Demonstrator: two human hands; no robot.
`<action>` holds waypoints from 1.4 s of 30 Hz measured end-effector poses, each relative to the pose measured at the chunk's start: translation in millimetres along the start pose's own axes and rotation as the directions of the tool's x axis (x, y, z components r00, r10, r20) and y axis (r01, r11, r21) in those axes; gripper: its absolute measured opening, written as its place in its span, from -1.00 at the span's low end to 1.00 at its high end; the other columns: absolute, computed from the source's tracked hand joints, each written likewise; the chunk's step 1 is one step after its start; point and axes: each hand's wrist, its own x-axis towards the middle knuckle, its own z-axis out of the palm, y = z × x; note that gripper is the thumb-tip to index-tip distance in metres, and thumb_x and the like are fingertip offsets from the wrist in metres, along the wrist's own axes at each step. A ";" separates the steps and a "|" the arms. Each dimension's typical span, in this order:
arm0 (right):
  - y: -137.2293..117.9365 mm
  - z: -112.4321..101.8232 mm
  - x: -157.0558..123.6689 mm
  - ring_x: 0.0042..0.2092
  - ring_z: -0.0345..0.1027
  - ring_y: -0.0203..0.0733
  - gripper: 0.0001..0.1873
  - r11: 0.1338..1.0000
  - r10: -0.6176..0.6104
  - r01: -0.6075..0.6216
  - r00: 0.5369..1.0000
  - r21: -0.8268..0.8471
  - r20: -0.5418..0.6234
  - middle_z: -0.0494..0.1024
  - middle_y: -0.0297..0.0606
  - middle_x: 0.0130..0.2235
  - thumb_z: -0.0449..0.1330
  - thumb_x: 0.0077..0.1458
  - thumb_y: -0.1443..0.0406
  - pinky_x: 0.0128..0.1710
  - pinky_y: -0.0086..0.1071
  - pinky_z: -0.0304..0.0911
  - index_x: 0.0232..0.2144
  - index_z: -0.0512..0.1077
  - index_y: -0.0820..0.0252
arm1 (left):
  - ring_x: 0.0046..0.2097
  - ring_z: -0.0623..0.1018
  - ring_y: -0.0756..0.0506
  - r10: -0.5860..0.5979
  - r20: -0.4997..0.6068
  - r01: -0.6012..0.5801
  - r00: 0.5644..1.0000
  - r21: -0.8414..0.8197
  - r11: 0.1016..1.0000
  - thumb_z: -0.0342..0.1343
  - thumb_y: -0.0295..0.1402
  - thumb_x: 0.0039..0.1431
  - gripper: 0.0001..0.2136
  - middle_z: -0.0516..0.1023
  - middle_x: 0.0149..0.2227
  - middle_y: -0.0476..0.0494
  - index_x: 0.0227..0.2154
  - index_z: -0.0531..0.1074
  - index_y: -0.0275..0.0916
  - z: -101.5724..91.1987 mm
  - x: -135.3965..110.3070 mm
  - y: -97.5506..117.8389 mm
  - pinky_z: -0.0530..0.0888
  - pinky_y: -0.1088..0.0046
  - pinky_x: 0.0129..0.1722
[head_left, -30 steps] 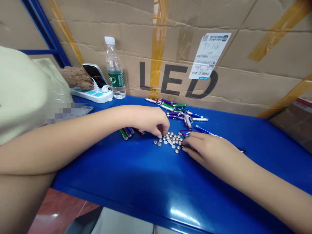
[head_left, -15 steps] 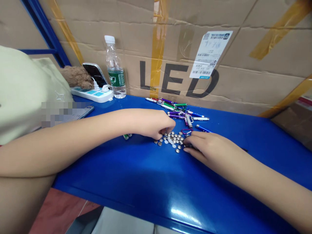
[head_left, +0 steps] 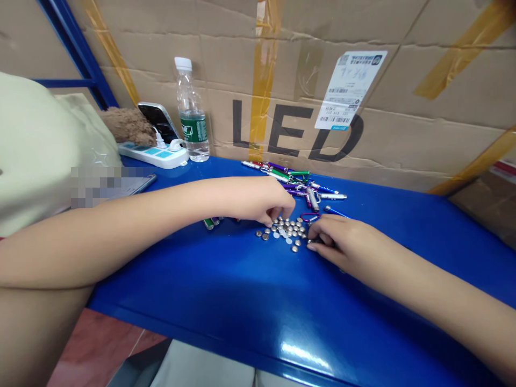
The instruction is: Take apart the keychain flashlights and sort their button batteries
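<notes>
Here, silver discs point(head_left: 291, 233) lie beside the left grip point(head_left: 271, 198), perhaps touching.

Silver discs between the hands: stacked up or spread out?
Spread out: the silver discs lie in a loose cluster, mostly side by side, on the blue table. Cannot tell under the left hand.

1. The left hand point(head_left: 271, 198) is bent down at the small metal discs point(head_left: 294, 233).
2. The right hand point(head_left: 342, 235) is on the other side of these discs; whether it holds one, I cannot see.
3. Beyond both hands, colourful tubes point(head_left: 313, 199) lie in a heap.
4. A bottle point(head_left: 194, 128) stands upright, beyond the left hand and more to its left.
</notes>
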 end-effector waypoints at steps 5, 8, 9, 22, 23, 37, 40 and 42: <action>0.1 -1.7 -0.2 -0.39 0.31 -0.24 -0.95 0.999 0.027 -0.028 0.999 0.045 0.023 0.42 -0.32 -0.41 0.18 0.11 0.38 -0.41 -0.41 0.18 -0.36 0.42 0.14 | -0.44 0.40 0.06 0.028 -0.002 -0.028 1.000 0.018 0.999 0.15 -0.60 -0.02 -0.85 0.48 -0.46 0.08 -0.44 0.45 -0.21 2.1 -0.1 -0.4 0.23 0.56 -0.43; -1.3 -3.7 0.5 -0.38 0.32 -0.23 -0.94 0.998 0.019 -0.020 1.000 0.055 0.021 0.44 -0.31 -0.40 0.18 0.10 0.40 -0.39 -0.40 0.18 -0.37 0.43 0.14 | -0.45 0.37 0.05 0.026 -0.009 -0.025 1.000 0.058 0.998 0.13 -0.60 -0.04 -0.85 0.47 -0.47 0.07 -0.47 0.43 -0.21 2.6 -0.8 2.9 0.21 0.53 -0.44; -1.8 -4.6 0.6 -0.37 0.32 -0.23 -0.93 0.998 0.016 -0.018 1.000 0.059 0.021 0.44 -0.31 -0.40 0.19 0.10 0.40 -0.38 -0.40 0.19 -0.38 0.43 0.14 | -0.45 0.37 0.04 0.017 -0.011 -0.016 1.000 0.072 0.997 0.14 -0.59 -0.04 -0.86 0.47 -0.46 0.07 -0.47 0.43 -0.20 2.5 -1.1 4.1 0.21 0.53 -0.45; -2.4 -11.1 -2.8 -0.33 0.41 -0.26 -0.87 0.987 -0.050 0.043 0.998 0.153 0.045 0.55 -0.34 -0.37 0.23 0.05 0.45 -0.31 -0.39 0.25 -0.47 0.46 0.14 | -0.37 0.48 0.01 -0.072 0.044 0.067 0.996 0.090 0.994 0.15 -0.44 0.13 -0.90 0.60 -0.38 0.00 -0.37 0.57 -0.20 -1.1 -1.4 15.1 0.28 0.51 -0.38; -2.3 -11.3 -2.8 -0.32 0.41 -0.25 -0.87 0.986 -0.068 0.062 0.997 0.154 0.033 0.55 -0.34 -0.36 0.22 0.07 0.44 -0.31 -0.39 0.26 -0.45 0.47 0.13 | -0.38 0.48 0.01 -0.066 0.057 0.062 0.996 0.082 0.995 0.15 -0.43 0.13 -0.90 0.60 -0.37 -0.01 -0.36 0.58 -0.20 -0.9 -1.2 15.3 0.29 0.51 -0.38; -4.0 -1.1 3.5 -0.32 0.39 -0.19 -0.88 0.999 -0.043 0.045 0.992 0.017 -0.114 0.48 -0.24 -0.36 0.16 0.15 0.39 -0.34 -0.36 0.29 -0.35 0.51 0.17 | -0.46 0.45 0.02 -0.168 0.098 0.165 0.981 0.043 0.985 0.17 -0.48 0.04 -0.91 0.57 -0.47 0.00 -0.44 0.57 -0.22 4.0 0.6 15.6 0.24 0.52 -0.46; -5.1 -2.0 2.8 -0.35 0.38 -0.21 -0.88 0.999 -0.044 0.048 0.992 0.026 -0.117 0.48 -0.26 -0.38 0.18 0.12 0.43 -0.36 -0.37 0.28 -0.40 0.50 0.17 | -0.47 0.45 0.02 -0.204 0.103 0.199 0.973 0.062 0.978 0.18 -0.45 0.04 -0.93 0.57 -0.46 -0.02 -0.44 0.57 -0.23 3.2 -0.6 15.0 0.23 0.51 -0.48; -6.0 -2.9 1.8 -0.35 0.37 -0.22 -0.86 0.997 -0.057 0.061 0.992 0.041 -0.110 0.48 -0.27 -0.39 0.18 0.12 0.44 -0.34 -0.37 0.28 -0.43 0.49 0.16 | -0.47 0.45 0.01 -0.212 0.109 0.207 0.971 0.055 0.977 0.18 -0.44 0.04 -0.93 0.57 -0.48 -0.01 -0.44 0.57 -0.23 2.5 -0.9 14.9 0.23 0.51 -0.50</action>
